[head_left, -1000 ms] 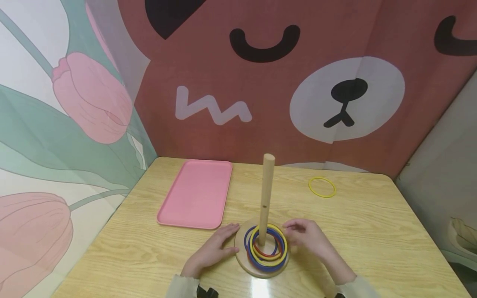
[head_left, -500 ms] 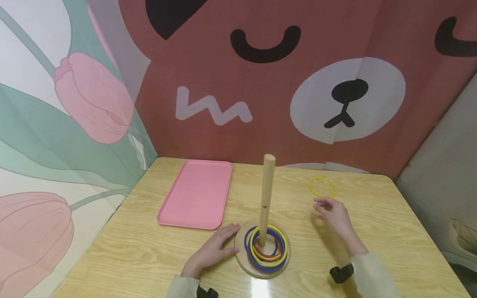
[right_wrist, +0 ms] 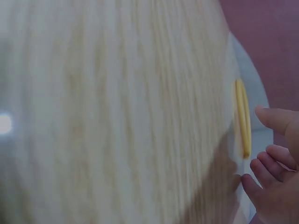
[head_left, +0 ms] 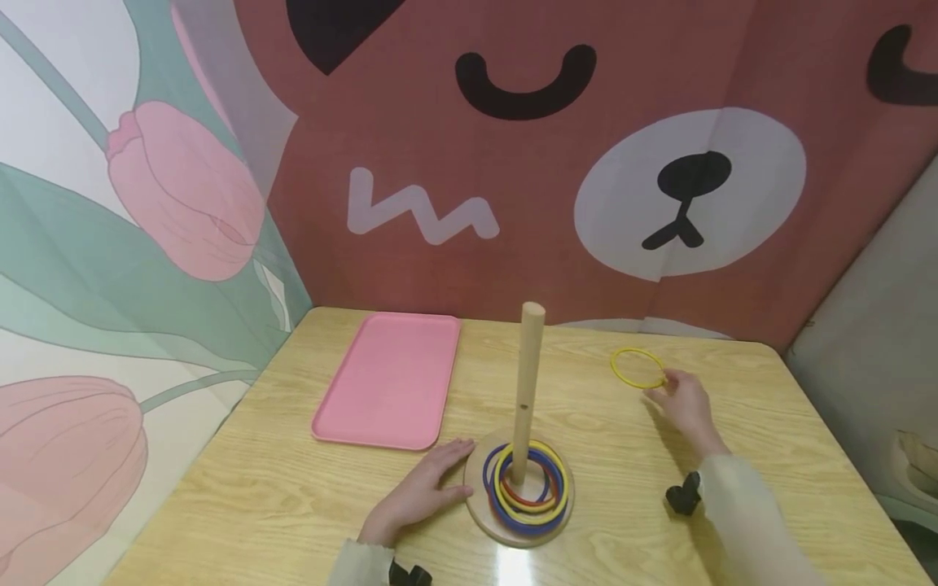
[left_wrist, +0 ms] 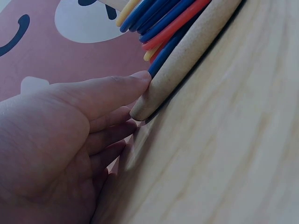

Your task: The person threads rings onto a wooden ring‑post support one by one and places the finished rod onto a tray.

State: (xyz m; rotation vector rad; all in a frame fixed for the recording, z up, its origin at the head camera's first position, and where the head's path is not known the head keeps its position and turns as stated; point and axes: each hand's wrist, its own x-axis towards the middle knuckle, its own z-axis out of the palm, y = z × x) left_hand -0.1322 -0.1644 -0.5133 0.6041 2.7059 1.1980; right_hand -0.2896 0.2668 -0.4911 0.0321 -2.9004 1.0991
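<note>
A wooden ring-toss stand has a round base [head_left: 479,509] and an upright peg [head_left: 529,366]. Stacked around the foot of the peg are several blue, red and yellow rings [head_left: 526,530]. My left hand [head_left: 421,492] rests at the base's left side; in the left wrist view its thumb touches the rim [left_wrist: 182,60], fingers extended below. Farther back lies a single yellow ring [head_left: 636,350], with my right hand [head_left: 687,407] at its right edge. In the right wrist view, thumb and fingers are spread apart near that yellow ring [right_wrist: 243,119], which appears flat on the table.
A pink tray [head_left: 388,382] lies at the back left of the wooden table [head_left: 249,505]. Behind the table hangs a printed bear curtain [head_left: 513,155], with a tulip-patterned one at left. Each wrist carries a small black device.
My right hand has travelled from beside the stand back and to the right, reaching the lone yellow ring. The left hand and stacked rings stay put.
</note>
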